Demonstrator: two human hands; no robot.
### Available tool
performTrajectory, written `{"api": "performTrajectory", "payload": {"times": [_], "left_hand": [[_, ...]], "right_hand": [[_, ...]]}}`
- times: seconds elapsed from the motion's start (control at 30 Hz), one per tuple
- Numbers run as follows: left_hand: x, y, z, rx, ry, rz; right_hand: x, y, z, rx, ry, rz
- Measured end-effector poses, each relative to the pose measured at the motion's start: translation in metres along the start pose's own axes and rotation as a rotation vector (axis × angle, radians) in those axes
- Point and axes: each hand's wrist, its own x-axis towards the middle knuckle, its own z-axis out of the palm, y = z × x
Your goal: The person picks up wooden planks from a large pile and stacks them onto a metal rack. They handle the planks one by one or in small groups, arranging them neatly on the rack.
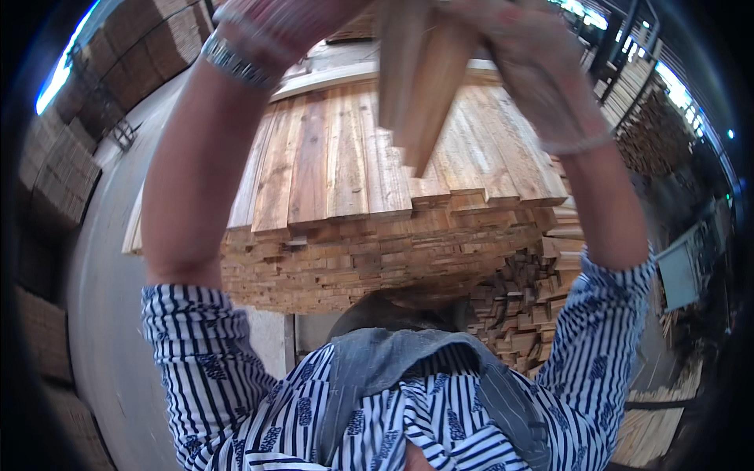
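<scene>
Over one plank stack (338, 165), the raised right hand (538, 71) clamps two boards (440, 86). Left hand (294, 23) raised too — its grip I can't tell.

Before the person is a stack of boards (330, 169), its top row lying side by side. Above it, between the left grip (302, 23) and the right grip (538, 63), are raised boards (432, 94). A heap of wood pieces (510, 310) sits at the stack's near right. The floor (118, 228) runs along the left, with further stacks (59, 165) beyond; a boxy unit (682, 271) stands right (another wood pile (656, 133) lies farther back).
</scene>
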Motion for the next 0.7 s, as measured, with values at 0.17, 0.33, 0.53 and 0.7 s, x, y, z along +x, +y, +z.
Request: {"api": "performTrajectory", "payload": {"times": [0.17, 0.33, 0.53, 0.7], "left_hand": [[-0.039, 0.015, -0.040, 0.137, 0.077, -0.161], [-0.047, 0.009, -0.094, 0.198, 0.119, -0.143], [-0.144, 0.147, -0.201, 0.690, 0.313, -0.409], [-0.205, 0.099, -0.213, 1.556, -0.145, -0.723]], "right_hand": [[0.034, 0.036, 0.048, 0.047, -0.081, 0.018], [0.075, 0.054, 0.074, 0.602, -0.296, 0.140], [0.087, 0.045, 0.037, -0.396, -0.555, 0.271], [0.027, 0.068, 0.020, -0.614, -0.693, 0.354]]}}
